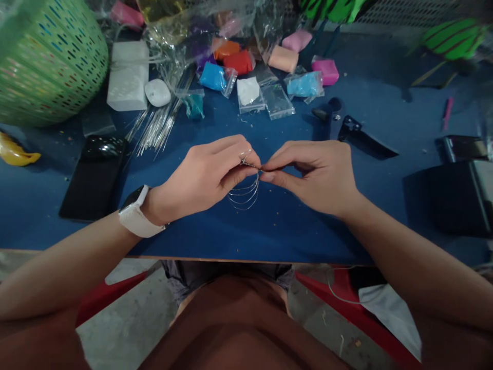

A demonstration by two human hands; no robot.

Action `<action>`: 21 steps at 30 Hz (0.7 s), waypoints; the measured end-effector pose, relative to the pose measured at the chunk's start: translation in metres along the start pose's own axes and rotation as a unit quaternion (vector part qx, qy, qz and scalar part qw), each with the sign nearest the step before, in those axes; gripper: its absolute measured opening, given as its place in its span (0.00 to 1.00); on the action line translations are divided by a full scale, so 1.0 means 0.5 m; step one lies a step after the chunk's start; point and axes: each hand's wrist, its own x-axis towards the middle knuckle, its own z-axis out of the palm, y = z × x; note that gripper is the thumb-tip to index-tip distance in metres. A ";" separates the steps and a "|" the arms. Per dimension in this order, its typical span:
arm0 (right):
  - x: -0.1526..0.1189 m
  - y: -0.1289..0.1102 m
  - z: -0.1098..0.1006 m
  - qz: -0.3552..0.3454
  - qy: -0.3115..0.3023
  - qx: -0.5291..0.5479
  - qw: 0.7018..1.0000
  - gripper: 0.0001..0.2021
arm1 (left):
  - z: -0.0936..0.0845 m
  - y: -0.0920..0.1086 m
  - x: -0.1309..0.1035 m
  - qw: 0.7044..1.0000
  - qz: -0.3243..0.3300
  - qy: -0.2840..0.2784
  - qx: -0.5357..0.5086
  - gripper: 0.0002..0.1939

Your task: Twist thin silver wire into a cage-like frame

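Thin silver wire, bent into several curved loops, hangs below my left hand. That hand pinches the wire between thumb and fingers, and part of the loops is hidden behind it. My right hand pinches the wire's end with thumb and forefinger, its fingertips almost touching the left ones. Both hands are just above the blue tabletop. A bundle of straight silver wires lies beyond my left wrist. Behind my right hand rest dark-handled cutters.
Bags of coloured clay lie along the back. At left are a green basket, a white box and a black phone. A black box stands at right. Green leaf-like pieces are at the back right.
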 end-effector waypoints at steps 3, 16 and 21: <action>0.004 0.000 0.000 0.042 -0.017 0.072 0.996 0.10 | -0.001 0.002 -0.001 1.000 0.005 0.002 -0.001 0.11; -0.003 -0.007 0.008 0.076 0.012 0.077 0.994 0.08 | 0.002 0.010 0.004 0.998 -0.041 0.011 -0.036 0.09; -0.010 -0.013 0.012 -0.009 0.049 -0.050 0.997 0.04 | 0.006 0.014 0.005 0.984 -0.102 0.015 -0.146 0.08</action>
